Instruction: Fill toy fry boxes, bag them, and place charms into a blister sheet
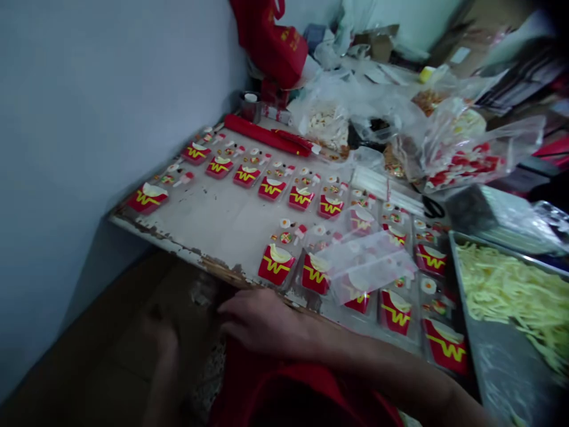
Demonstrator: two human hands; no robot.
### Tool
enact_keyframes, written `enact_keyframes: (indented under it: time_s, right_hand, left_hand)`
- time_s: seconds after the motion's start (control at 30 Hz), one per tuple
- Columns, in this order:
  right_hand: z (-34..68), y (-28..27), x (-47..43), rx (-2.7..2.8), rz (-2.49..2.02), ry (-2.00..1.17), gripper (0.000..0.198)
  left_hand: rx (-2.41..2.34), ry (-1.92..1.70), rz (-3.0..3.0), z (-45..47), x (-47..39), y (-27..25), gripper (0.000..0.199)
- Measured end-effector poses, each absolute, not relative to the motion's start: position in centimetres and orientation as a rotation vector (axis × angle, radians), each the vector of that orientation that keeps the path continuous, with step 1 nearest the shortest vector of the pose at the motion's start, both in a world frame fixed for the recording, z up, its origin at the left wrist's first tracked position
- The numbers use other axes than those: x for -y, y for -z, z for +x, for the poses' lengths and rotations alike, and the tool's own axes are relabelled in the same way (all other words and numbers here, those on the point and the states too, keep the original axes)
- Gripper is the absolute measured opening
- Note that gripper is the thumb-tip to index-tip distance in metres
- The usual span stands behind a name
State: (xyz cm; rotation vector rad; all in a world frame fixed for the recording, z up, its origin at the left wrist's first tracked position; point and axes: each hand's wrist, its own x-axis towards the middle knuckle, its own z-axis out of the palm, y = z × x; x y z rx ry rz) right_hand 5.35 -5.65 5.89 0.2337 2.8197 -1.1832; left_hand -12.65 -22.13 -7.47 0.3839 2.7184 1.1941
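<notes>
- The right hand [262, 320], loosely curled (any hold is hidden), could bump the nearest red-fronted case [275, 267] on the table [213, 216] askew.
- The left hand [159, 333] blurs; its opening and hold cannot be told.

Got the right forearm [364, 356] slung in bare from the near right, ending in the right hand [267, 320], fingers loosely bent leftward. Also got the left hand [160, 332] farther left, well apart, kinda too smeared to call either grip.

A chipped table [208, 222] carries rows of decorated cases [274, 270] and plastic bags [326, 123].
</notes>
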Motion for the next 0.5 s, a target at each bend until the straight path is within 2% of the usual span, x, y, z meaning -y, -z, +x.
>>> enact_keyframes:
  time_s: [0.1,0.2,0.3,0.37,0.5]
  right_hand:
    - [11.2,-8.6,1.7,-2.75,0.485,1.579,0.02]
    - [16.2,-9.0,-2.1,-2.746,1.011,1.627,0.02]
    - [20.5,-8.3,-5.0,-2.695,1.436,1.579,0.026]
    - [23.1,-8.1,-6.1,-2.659,1.588,1.544,0.031]
    - [26.8,-8.2,-6.9,-2.618,1.688,1.557,0.032]
  left_hand:
    - [-2.991,-1.396,0.579,-11.9,19.1,4.1,0.026]
    - [-2.679,-1.499,1.303,-8.3,12.1,-0.5,0.021]
    - [-2.187,-1.235,1.831,-3.1,2.8,-4.2,0.017]
    - [-2.032,-0.944,2.033,0.2,-3.1,-5.0,0.021]
    - [-2.109,-0.679,2.033,4.3,-12.1,-3.9,0.05]
